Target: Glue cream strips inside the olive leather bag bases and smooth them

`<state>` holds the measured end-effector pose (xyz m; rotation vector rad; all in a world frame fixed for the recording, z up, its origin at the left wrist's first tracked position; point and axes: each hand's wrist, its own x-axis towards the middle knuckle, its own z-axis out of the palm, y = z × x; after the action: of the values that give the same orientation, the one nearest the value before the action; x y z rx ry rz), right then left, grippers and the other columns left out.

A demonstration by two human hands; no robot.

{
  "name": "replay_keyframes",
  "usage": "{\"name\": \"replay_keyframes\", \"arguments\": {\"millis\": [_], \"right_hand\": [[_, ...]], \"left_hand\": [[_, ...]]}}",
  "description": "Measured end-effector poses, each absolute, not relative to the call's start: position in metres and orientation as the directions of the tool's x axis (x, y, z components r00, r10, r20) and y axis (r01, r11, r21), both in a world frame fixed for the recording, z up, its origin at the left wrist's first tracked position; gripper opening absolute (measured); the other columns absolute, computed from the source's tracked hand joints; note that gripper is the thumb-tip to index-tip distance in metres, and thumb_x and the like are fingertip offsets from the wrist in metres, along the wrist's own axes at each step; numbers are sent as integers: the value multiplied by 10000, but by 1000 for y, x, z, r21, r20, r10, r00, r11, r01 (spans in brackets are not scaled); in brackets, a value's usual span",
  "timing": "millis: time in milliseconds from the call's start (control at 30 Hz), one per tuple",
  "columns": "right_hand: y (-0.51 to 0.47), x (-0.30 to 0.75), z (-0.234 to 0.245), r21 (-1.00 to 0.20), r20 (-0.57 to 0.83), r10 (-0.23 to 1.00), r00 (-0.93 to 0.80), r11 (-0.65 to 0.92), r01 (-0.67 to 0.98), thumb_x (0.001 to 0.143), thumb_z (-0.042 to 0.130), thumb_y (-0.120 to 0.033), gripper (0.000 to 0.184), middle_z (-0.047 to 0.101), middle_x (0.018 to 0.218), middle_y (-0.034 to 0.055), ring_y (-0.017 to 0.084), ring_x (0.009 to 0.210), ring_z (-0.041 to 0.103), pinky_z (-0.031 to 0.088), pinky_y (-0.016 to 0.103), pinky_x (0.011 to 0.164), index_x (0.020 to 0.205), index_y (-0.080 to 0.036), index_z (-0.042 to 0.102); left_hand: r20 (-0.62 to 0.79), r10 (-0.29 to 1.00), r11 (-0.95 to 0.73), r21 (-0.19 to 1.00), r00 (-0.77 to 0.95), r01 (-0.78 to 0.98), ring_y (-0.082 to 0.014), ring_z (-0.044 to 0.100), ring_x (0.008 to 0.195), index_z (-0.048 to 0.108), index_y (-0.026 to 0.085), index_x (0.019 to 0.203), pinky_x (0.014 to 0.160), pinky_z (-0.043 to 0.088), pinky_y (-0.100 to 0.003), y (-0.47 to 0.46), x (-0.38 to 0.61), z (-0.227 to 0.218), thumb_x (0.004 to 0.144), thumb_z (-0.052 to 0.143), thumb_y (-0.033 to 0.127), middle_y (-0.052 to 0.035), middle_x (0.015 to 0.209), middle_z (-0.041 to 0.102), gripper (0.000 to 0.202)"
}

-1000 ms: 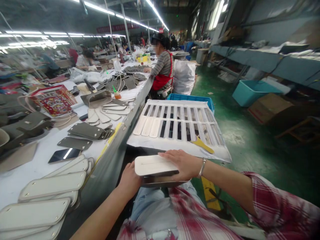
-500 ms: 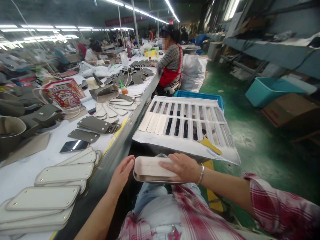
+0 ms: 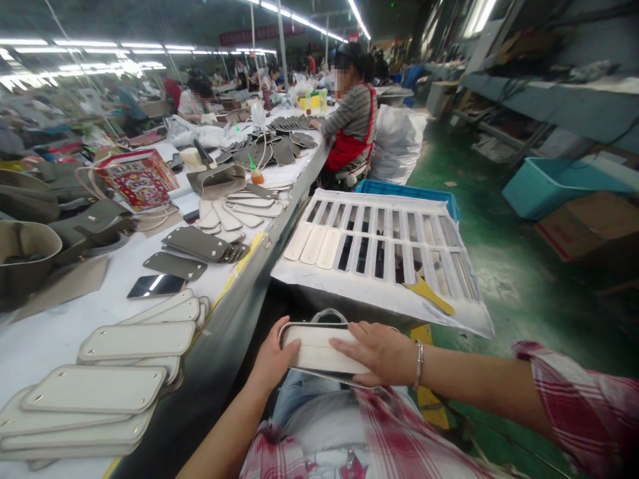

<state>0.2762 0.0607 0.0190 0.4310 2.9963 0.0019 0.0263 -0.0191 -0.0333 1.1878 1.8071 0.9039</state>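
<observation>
Cream panel (image 3: 314, 351) is lying between your hands above your lap, sitting within a dark-edged case (image 3: 319, 324). Your left hand (image 3: 273, 359) is clasping the case's left end, thumb on the panel; your right hand (image 3: 382, 352) is spreading its fingers across the right part. A slotted board (image 3: 344, 283) is edging close ahead, the table (image 3: 54, 326) bordering your left, green floor (image 3: 499, 279) opening rightward.

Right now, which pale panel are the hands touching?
The pale panel between left hand and right hand; the others lie untouched on the table and slotted tray.
</observation>
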Motion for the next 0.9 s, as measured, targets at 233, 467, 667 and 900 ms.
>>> {"name": "replay_keyframes", "arguments": {"millis": [233, 467, 667, 900], "right_hand": [[65, 269, 6, -32, -99, 346, -933, 936, 351, 703, 523, -620, 768, 465, 1102, 177, 298, 918, 467, 394, 393, 686, 1350, -263, 313], [82, 289, 27, -534, -90, 409, -908, 750, 391, 703, 585, -530, 745, 447, 1237, 147, 277, 1043, 475, 379, 437, 871, 1338, -237, 332], [92, 352, 31, -769, -552, 709, -440, -229, 597, 855, 437, -285, 523, 601, 880, 73, 147, 674, 621, 508, 330, 667, 1336, -184, 257], [70, 383, -6, -704, -710, 462, -532, -502, 503, 762, 596, -377, 653, 531, 563, -55, 108, 397, 537, 480, 247, 439, 1300, -185, 278]], "left_hand": [[252, 961, -31, 513, -116, 858, -257, 452, 1122, 468, 172, 1189, 972, 346, -453, -22, 36, -8, 788, 533, 323, -110, 1191, 508, 433], [167, 823, -567, 227, 542, 792, -246, 550, 953, 534, 163, 1084, 815, 481, -388, -28, 85, -4, 761, 580, 394, -98, 1060, 599, 400], [230, 747, -649, 47, 624, 759, -259, 553, 930, 538, 138, 1092, 784, 487, -385, -24, 82, -17, 752, 588, 411, -112, 1053, 602, 439], [59, 704, -709, 6, 707, 705, -236, 554, 875, 282, 228, 1355, 721, 499, -368, -7, 104, 4, 783, 549, 386, -99, 1101, 575, 651]]}}
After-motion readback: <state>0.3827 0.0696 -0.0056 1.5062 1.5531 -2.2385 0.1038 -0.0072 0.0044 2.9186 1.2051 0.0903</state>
